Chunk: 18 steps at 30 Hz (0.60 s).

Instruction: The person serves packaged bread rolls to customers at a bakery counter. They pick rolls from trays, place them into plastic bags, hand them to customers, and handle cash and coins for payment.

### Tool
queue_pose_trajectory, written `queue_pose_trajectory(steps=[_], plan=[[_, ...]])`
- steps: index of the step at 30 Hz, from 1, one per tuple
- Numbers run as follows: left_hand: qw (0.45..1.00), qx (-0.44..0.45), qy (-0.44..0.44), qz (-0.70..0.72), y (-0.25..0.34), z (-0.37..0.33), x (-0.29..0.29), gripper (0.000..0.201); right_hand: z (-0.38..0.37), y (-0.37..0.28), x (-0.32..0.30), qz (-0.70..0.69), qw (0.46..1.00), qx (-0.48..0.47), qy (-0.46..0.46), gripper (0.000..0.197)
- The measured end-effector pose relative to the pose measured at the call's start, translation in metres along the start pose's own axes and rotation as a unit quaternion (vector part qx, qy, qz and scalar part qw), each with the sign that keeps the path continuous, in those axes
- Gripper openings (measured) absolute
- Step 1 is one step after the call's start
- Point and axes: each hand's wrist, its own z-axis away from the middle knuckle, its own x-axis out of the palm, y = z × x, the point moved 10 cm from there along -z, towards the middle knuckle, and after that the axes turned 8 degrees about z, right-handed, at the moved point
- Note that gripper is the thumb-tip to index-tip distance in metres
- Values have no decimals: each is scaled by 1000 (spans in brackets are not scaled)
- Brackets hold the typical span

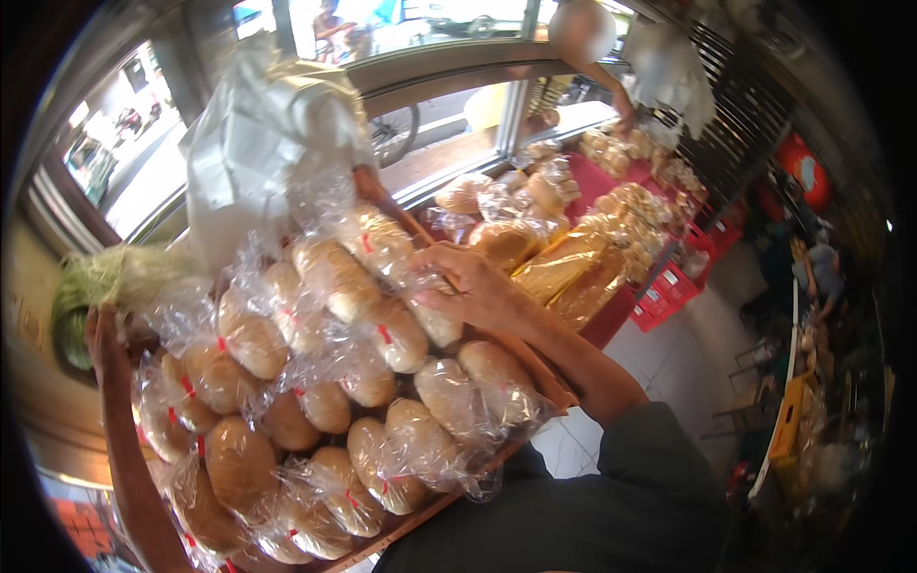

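Note:
Many oblong bread loaves point(241, 454) in clear plastic bags, several tied with red strips, are heaped on a brown tray point(559, 387) in front of me. My right hand point(468, 286) is bent over the tray's far right side, its fingers curled on a bagged bread loaf point(439, 323). At the far left my left hand point(103, 334) reaches up beside the heap, next to a bundle of pale green strands point(115, 286). Its fingers are mostly hidden. Behind the loaves stands a large white plastic bag point(253, 143).
A red-topped display point(611, 329) to the right carries more bagged bread and gold-wrapped long loaves point(564, 263). Red crates point(669, 296) stand beyond it on the tiled floor. Windows point(430, 86) run along the back. Another person's arm point(616, 91) reaches toward the far bread.

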Motion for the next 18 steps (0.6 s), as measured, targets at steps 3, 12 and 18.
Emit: queue_pose_trajectory(steps=[3, 12, 18], plan=[[998, -28, 37, 32, 18, -15, -66, 39, -8, -15, 1, 7, 997, -69, 15, 41], [848, 229, -118, -463, 17, -20, -67, 52, -5, -13, 7, 40, 997, -69, 10, 41], [977, -149, -110, 108, -70, 14, -11, 42, -1, -8, 3, 40, 998, -43, 8, 43]])
